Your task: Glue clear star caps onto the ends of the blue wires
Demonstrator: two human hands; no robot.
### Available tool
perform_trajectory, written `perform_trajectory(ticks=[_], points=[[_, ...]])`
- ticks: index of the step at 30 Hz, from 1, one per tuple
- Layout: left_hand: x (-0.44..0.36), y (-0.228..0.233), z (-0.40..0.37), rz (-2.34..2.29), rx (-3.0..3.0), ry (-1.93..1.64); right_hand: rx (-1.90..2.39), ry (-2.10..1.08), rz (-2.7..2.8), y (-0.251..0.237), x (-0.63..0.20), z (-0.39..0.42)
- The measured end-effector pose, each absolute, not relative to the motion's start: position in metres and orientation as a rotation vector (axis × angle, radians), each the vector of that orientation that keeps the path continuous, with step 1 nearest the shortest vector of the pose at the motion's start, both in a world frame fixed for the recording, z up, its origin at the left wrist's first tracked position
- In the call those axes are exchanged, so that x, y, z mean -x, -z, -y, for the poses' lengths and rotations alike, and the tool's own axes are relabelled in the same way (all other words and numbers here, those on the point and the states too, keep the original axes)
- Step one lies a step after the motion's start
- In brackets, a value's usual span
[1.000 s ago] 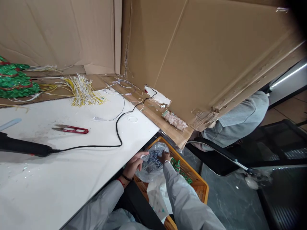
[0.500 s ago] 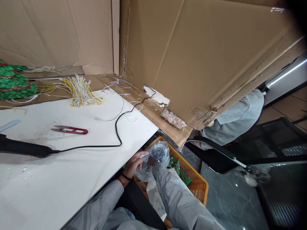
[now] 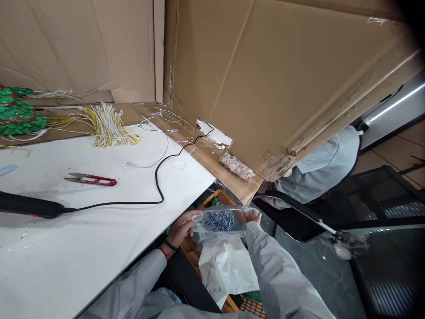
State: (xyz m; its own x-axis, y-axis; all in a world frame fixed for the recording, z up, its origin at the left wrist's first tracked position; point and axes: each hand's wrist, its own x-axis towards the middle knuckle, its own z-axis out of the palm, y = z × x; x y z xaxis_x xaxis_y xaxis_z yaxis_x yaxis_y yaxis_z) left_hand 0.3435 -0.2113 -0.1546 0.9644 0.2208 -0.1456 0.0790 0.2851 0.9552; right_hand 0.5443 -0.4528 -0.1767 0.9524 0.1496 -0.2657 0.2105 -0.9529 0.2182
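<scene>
A clear plastic bag (image 3: 206,231) with a tangle of dark blue and white wires (image 3: 219,220) in it is stretched between my hands, beside the table's edge. My left hand (image 3: 181,228) grips the bag's left side, thumb and fingers together. At the opposite side, my right hand (image 3: 253,216) is closed on the bag's edge. Beneath the bag lies a crumpled white paper-like sheet (image 3: 229,268), over an orange crate (image 3: 208,197) that also holds green tinsel pieces, mostly covered.
The white table (image 3: 133,226) bears red-handled thread snips (image 3: 101,180) and a black-handled tool (image 3: 33,204) with a cord. Yellow and white wires (image 3: 108,126) lie by green tinsel (image 3: 21,115). Cardboard walls (image 3: 265,79) stand behind. A person in grey (image 3: 327,155) sits at right.
My right hand has come out of the bag and moved right to its edge, pulling the bag wide. The white sheet now shows more fully. My left hand stays at the bag.
</scene>
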Motion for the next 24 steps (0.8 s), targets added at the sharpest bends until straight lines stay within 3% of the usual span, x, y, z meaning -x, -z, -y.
perform_trajectory(ticks=[7, 13, 15, 17, 20, 24], points=[[-0.342, 0.150, 0.210, -0.238, -1.311, -0.112, -2.898, 0.245, -0.182, 0.115, -0.533, 0.497], [-0.341, 0.147, 0.216, -0.103, -1.338, -0.117, -3.033, 0.451, -0.543, 0.062, -0.496, 0.508], [-0.341, 0.151, 0.218, -0.071, -1.347, -0.161, -3.024, 0.624, -0.800, 0.036, -0.469, 0.499], [-0.341, 0.157, 0.219, -0.036, -1.379, -0.197, -2.929, 1.014, -1.245, -0.001, -0.437, 0.485], [-0.342, 0.167, 0.220, 0.003, -1.476, -0.207, -2.540, 1.350, -2.014, -0.065, -0.398, 0.455], [-0.342, 0.177, 0.225, -0.027, -1.644, -0.219, -2.274, 0.993, -2.435, -0.121, -0.393, 0.384]])
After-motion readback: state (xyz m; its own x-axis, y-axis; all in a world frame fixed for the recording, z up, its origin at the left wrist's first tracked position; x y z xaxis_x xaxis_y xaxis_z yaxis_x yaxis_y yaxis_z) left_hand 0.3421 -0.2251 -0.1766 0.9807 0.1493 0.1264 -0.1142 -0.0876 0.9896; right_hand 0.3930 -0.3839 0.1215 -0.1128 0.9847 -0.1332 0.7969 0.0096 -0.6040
